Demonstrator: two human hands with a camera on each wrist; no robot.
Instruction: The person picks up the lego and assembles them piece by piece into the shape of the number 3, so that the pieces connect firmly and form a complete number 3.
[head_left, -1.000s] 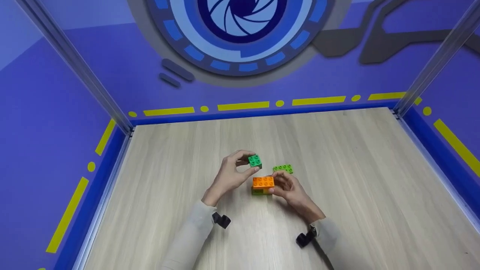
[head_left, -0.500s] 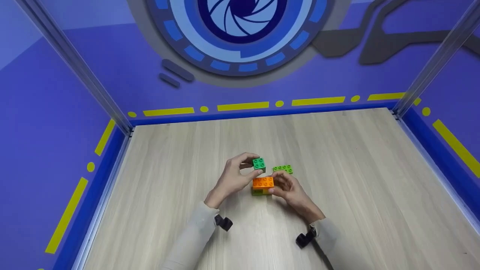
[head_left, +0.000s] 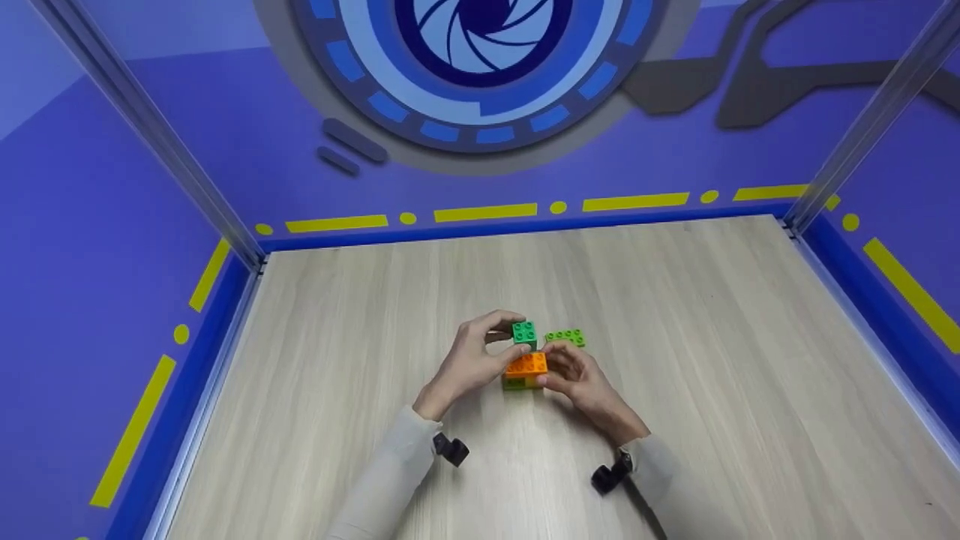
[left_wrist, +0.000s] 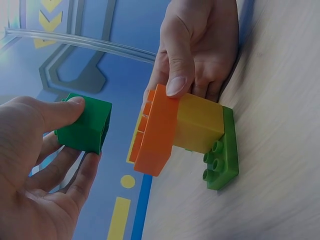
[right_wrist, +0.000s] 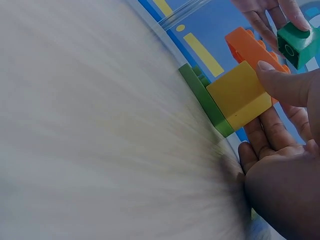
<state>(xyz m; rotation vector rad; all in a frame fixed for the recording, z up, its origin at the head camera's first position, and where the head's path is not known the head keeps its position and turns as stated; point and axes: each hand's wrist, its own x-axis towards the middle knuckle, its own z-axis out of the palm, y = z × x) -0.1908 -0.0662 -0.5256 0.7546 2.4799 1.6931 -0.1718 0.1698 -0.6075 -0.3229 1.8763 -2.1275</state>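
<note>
Left hand (head_left: 471,361) pinches a green brick (head_left: 524,332) — right hand (head_left: 577,381) grips the orange-topped stack (head_left: 526,370) on the table (head_left: 675,315).

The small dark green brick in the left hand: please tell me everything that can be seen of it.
The small dark green brick is a square block of glossy plastic with four round studs on top and a hollow underside, seen in the left wrist view. The left hand pinches it between thumb and fingers and holds it in the air, apart from the orange brick of the stack, above and slightly behind it. Nothing but that hand touches it. It looks whole and clean.
</note>
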